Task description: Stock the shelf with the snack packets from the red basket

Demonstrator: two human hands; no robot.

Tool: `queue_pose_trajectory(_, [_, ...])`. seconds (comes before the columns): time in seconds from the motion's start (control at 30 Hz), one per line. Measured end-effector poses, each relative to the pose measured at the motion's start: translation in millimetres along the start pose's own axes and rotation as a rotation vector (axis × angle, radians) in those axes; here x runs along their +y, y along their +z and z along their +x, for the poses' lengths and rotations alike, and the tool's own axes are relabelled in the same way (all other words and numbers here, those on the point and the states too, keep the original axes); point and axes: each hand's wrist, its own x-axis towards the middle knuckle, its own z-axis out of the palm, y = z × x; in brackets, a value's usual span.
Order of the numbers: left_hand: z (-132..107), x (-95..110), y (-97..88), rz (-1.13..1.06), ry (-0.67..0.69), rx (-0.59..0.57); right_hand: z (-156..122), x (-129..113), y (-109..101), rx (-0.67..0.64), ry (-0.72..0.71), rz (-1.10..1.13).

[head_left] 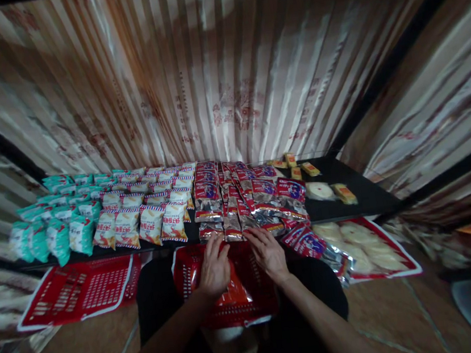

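Red-and-silver snack packets (264, 191) lie in overlapping rows on the middle of a black shelf (366, 189). My left hand (214, 266) is at the front edge of these packets, fingers stretched forward and apart, with the fingertips by the nearest one. My right hand (268, 254) reaches to the same front row a little to the right, its fingers extended over the lower edge of the packets. Neither hand appears to grip anything. Below them, a red basket (257, 305) rests between my knees, holding an orange-red packet (235, 291).
On the shelf's left stand teal bags (58, 241) and white-and-red bags (128, 228). Small yellow packs (310, 168) and a round white pack (319, 191) lie right. Red baskets flank me: the left basket (103, 284), and one with round white packs (373, 248). Striped curtains hang behind.
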Motion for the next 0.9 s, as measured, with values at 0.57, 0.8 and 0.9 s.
queue_pose_trajectory(0.57, [20.1,22.6,24.4,-1.111,-1.067,-0.012,-0.5,4.4,-3.4,0.127,0.125,0.095])
queue_pose_trajectory(0.8, [41.1,31.3,40.5,-1.375,-1.184,0.01,-1.7,5.0,-2.6,0.133,0.125,0.148])
queue_pose_trajectory(0.9, [45.4,34.5,44.9,-1.331,-1.188,-0.003,-1.7,7.3,-2.1,0.145,0.134,0.165])
